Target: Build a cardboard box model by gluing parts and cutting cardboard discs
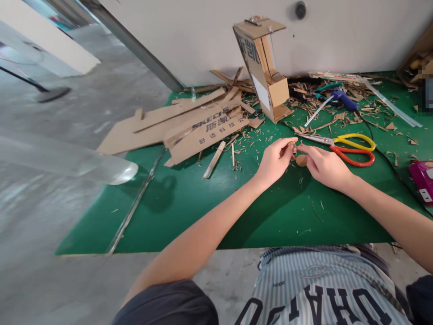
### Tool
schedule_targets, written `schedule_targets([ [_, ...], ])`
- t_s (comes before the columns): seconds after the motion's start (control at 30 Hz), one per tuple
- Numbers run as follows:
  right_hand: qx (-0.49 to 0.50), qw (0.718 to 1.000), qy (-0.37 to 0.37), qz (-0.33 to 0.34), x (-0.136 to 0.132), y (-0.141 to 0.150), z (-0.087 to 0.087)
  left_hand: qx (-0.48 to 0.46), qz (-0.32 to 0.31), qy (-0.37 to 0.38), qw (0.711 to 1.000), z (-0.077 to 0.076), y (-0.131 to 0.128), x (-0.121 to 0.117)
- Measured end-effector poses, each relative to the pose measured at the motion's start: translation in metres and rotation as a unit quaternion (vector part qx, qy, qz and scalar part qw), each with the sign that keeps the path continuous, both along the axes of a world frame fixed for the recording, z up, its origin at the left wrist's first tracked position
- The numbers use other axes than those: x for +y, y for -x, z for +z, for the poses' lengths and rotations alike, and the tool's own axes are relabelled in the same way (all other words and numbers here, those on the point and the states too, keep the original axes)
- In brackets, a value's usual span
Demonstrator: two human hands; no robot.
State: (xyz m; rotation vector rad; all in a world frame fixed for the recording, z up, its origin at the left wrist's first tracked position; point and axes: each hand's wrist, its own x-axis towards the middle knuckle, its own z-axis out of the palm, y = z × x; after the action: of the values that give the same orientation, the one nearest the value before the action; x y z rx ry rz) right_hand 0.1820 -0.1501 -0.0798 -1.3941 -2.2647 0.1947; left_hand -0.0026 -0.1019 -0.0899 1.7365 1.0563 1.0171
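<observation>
My left hand is closed, its thumb and fingertips pinching a small brown cardboard piece just above the green table. From the other side my right hand meets it, the index finger reaching to the piece and the other fingers curled in. What those curled fingers grip is hidden. A round cardboard disc shows between the two hands, against the right fingers; whether it rests on the table I cannot tell. Scissors with one yellow and one red handle lie just beyond my right hand, blades pointing left.
A tall cardboard structure stands near the wall. Flat cardboard sheets and wooden sticks lie to the left. Behind are scraps and a blue glue gun with a cord. A purple power strip sits at right.
</observation>
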Motion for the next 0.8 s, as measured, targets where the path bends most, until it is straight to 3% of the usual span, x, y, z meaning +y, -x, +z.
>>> schedule_targets([
  [0.33,-0.026,0.999,-0.019,-0.005,-0.0016,0.0011,-0.0009,0.085,-0.008,-0.069,0.994,0.0019,0.0018,-0.0066],
  [0.8,-0.051,0.998,-0.023,-0.005,0.0000,0.0014,-0.0044,0.104,0.010,-0.069,0.992,-0.0052,0.0037,-0.0029],
])
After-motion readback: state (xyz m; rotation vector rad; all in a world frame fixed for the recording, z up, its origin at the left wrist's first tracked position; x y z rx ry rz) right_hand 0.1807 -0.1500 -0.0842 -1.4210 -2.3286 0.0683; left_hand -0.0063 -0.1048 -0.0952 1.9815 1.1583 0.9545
